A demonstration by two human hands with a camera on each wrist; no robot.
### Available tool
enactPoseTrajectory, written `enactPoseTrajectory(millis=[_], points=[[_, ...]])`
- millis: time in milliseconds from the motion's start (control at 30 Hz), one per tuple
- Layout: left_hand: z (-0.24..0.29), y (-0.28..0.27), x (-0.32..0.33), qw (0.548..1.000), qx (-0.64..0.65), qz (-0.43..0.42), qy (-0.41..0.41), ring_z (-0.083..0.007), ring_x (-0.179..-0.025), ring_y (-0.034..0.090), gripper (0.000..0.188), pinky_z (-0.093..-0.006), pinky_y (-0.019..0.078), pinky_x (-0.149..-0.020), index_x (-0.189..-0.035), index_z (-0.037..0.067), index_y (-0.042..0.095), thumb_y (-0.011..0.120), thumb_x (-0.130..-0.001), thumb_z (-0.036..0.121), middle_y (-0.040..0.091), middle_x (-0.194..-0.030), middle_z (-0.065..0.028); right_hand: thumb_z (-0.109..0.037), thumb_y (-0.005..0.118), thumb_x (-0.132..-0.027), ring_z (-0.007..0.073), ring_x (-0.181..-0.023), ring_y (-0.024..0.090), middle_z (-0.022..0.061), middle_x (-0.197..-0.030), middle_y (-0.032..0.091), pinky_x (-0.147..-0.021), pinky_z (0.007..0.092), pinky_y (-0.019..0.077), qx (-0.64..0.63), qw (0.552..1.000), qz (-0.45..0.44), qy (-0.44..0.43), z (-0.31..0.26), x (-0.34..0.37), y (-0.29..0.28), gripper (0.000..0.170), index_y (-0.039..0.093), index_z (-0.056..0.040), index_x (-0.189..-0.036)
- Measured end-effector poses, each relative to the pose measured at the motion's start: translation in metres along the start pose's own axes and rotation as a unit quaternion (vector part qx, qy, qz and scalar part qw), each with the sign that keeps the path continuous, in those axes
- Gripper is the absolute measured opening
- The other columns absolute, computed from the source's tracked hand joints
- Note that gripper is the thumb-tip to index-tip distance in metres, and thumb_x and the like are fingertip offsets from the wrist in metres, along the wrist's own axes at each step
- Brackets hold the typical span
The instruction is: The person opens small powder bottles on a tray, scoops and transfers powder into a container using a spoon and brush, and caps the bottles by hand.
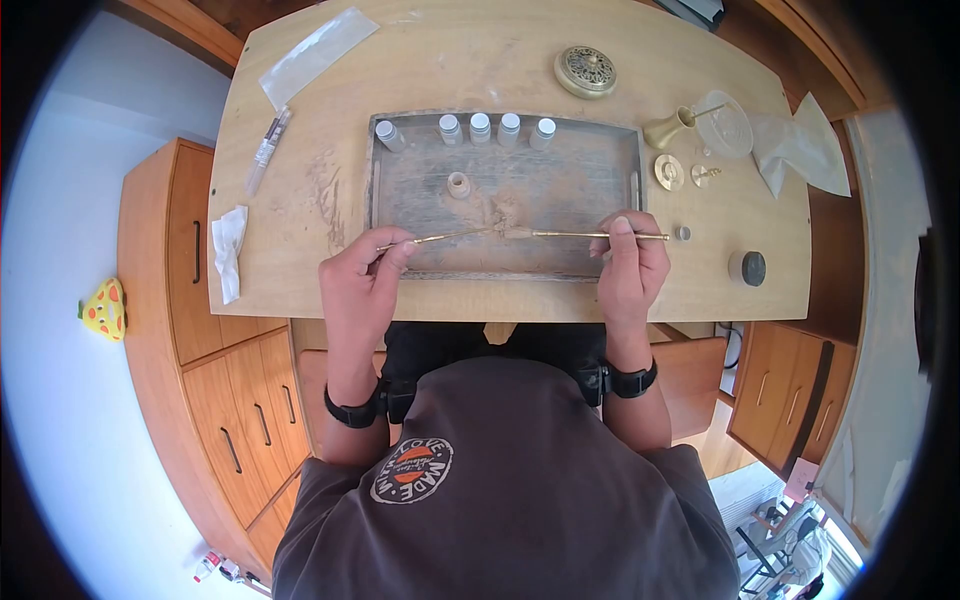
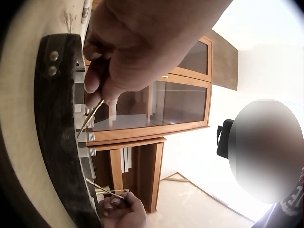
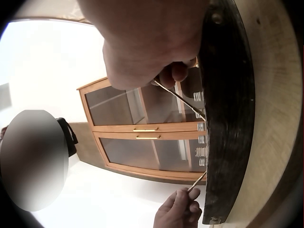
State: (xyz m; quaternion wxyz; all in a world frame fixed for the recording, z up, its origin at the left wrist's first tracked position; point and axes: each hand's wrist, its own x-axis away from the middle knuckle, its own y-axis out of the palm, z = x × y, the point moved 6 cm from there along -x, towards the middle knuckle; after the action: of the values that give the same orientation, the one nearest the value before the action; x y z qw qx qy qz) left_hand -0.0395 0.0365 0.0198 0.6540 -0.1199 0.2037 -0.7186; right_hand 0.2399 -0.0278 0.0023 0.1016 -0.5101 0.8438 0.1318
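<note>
Between finger and thumb, my left hand (image 1: 362, 275) pinches a thin brass stick (image 1: 450, 236), its far end at a heap of brown powder (image 1: 505, 212). From the other side my right hand (image 1: 632, 265) grips a longer brass-handled tool (image 1: 575, 235) with a wider, pale tip that meets the heap. The powder lies on a dark wooden tray (image 1: 460, 275), near its middle. Just behind the left stick stands a small uncapped bottle (image 1: 459, 185) dusted with powder. In the left wrist view the brass stick (image 2: 90, 118) slants down behind the tray's wall.
Several white-capped bottles (image 1: 480, 128) line the tray's back edge. To the right are a brass vase (image 1: 668, 128), a brass disc (image 1: 669, 172), a clear dish (image 1: 725, 125) and a dark-lidded jar (image 1: 748, 268). A brass burner (image 1: 586, 72) sits behind; a tissue (image 1: 228, 255) lies left.
</note>
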Motion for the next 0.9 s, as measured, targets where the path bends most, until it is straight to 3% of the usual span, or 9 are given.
enactPoseTrajectory(millis=[600, 900], points=[[-0.003, -0.014, 0.002, 0.996, 0.08, 0.038, -0.016, -0.0062, -0.066, 0.057, 0.011, -0.0209, 0.0467, -0.063, -0.094, -0.002, 0.069, 0.069, -0.089, 0.008, 0.065, -0.073, -0.0013, -0.009, 0.052, -0.098, 0.0094, -0.064, 0.052, 0.0054, -0.078, 0.057, -0.058, 0.0234, 0.0422, -0.052, 0.998, 0.017, 0.002, -0.001, -0.001, -0.005, 0.012, 0.057, -0.0004, -0.093], [0.005, -0.033, 0.0, 0.993, 0.089, 0.073, 0.022, -0.0073, -0.07, 0.054, 0.012, -0.0203, 0.0447, -0.065, -0.099, -0.004, 0.064, 0.062, -0.094, 0.007, 0.07, -0.085, -0.0072, -0.008, 0.051, -0.098, 0.0089, -0.064, 0.051, 0.0053, -0.077, 0.057, -0.059, 0.0228, 0.0427, -0.043, 0.999, 0.007, -0.001, -0.001, -0.002, -0.004, 0.011, 0.056, -0.0003, -0.092]])
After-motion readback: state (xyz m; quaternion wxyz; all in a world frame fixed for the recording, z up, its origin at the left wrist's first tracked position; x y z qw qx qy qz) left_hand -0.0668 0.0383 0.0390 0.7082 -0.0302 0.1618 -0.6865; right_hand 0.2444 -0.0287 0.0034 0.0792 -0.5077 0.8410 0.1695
